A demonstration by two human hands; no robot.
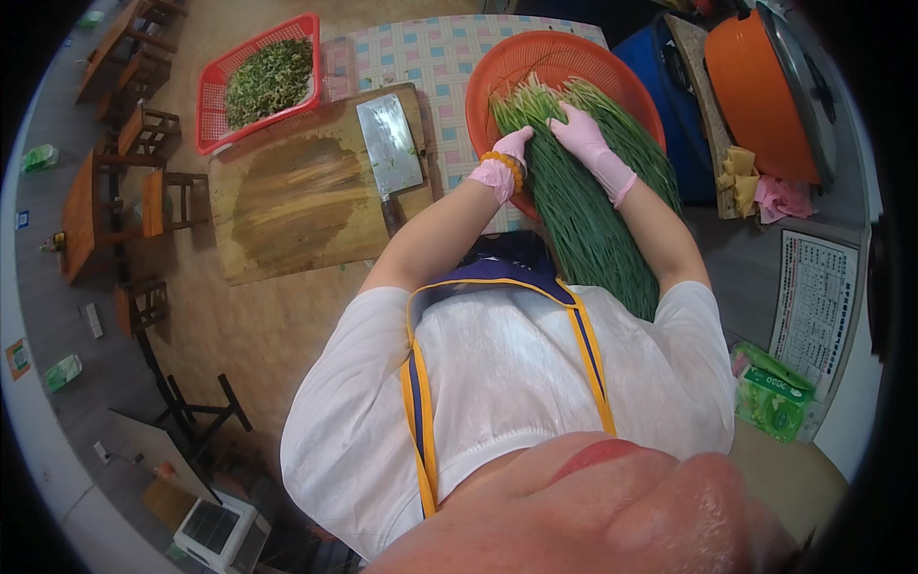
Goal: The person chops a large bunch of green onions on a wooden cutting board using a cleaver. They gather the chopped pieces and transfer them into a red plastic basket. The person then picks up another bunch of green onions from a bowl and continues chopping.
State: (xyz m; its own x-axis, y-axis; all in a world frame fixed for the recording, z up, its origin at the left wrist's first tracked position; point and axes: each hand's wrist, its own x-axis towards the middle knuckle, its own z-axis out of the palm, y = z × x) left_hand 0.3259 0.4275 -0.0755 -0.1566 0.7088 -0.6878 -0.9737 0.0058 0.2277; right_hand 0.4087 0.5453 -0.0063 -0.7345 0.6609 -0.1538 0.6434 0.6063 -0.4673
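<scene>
Long green chives [599, 208] lie across a round orange plastic basket [563, 46], their pale ends inside it and their leaves hanging over its near side. My left hand [515, 147], in a pink glove with a beaded bracelet at the wrist, is against the left edge of the bunch. In a matching glove, my right hand [579, 133] rests on the bunch near the pale ends, its fingertips partly sunk among the stalks. Whether either hand grips any stalks is unclear. A cleaver [391, 143] lies on a wet wooden cutting board [287, 208] to the left.
Chopped greens [269, 82] fill a red rectangular basket [208, 115] beyond the board. The table [452, 86] has a checked cover. At the right stand a blue barrel [645, 64] and an orange electric pan [753, 93] with a lid. Wooden stools [150, 133] stand far left.
</scene>
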